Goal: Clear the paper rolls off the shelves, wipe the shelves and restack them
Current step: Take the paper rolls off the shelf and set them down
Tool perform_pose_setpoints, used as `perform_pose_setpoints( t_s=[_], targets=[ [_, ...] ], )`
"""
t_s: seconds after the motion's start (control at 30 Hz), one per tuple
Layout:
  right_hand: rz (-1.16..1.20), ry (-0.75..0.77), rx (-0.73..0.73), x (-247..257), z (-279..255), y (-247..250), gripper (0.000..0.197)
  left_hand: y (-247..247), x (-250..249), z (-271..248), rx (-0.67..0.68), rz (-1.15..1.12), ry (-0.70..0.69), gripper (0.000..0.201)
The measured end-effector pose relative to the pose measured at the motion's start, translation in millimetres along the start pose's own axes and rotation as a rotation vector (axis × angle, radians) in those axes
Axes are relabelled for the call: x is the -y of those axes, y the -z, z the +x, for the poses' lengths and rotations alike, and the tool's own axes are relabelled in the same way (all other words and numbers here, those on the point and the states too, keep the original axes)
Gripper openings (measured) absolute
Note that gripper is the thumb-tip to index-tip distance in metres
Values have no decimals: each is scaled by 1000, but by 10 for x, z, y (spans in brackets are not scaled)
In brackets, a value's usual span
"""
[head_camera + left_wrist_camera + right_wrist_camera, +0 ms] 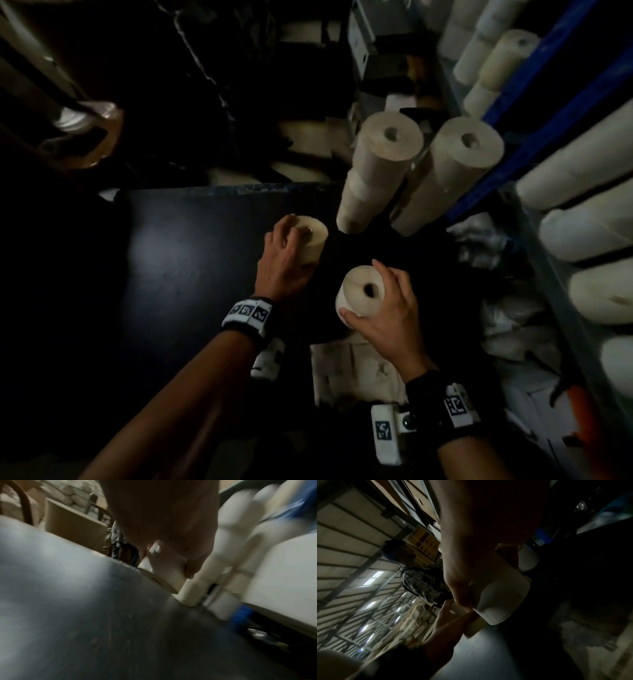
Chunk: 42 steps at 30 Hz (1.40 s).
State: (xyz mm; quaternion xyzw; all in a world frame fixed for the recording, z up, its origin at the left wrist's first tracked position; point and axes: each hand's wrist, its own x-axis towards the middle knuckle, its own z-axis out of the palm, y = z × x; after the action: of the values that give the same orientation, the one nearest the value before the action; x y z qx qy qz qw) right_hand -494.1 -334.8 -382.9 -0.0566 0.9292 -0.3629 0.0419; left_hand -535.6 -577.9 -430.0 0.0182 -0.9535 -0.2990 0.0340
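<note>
Both hands grip paper rolls, partly hiding them in dim light.

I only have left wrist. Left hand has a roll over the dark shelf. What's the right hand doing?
Observer: The right hand grips a second paper roll, core hole facing up.
Operator: How many tall stacks behind them?
Observer: Two tall stacks stand side by side at the far right of the dark shelf.
Operator: How's the left hand placed on its roll?
Observer: The left hand covers the top of its roll, fingers curled over the near edge.
</note>
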Motion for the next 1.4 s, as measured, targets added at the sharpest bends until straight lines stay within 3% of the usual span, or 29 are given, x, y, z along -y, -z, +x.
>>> perform_pose_setpoints(
  t_s=[0.17,0.37,0.5,0.57,0.7,0.83,1.1,1.17,1.23,1.33,1.4],
  targets=[
    [-13,15,26,-163,254,-261,101,-389,328,625,-28,15,59,69],
    [-13,49,66,-162,444,-477,103,-527,577,794,-23,-60,44,66],
    [16,99,78,33,633,-597,102,-372,765,641,-4,-63,26,89],
    [32,138,58,194,782,-638,102,-338,900,439,82,-17,163,105],
    [22,241,-37,522,1187,-698,97,-388,1171,-26,435,201,500,121],
    [20,291,-98,665,1653,-837,97,-383,1259,-75,518,185,513,124],
    [10,287,28,585,1904,-1105,115,-371,1262,28,541,162,520,128],
    [64,239,18,538,1745,-1052,118,-325,1266,47,548,153,517,124],
    [87,159,-18,436,1458,-1045,113,-239,1286,44,550,150,500,106],
    [83,24,8,165,872,-1138,90,-94,1238,-108,505,145,381,56],
    [35,-30,145,-26,437,-1195,64,-5,1088,-372,502,135,346,39]
  ],
)
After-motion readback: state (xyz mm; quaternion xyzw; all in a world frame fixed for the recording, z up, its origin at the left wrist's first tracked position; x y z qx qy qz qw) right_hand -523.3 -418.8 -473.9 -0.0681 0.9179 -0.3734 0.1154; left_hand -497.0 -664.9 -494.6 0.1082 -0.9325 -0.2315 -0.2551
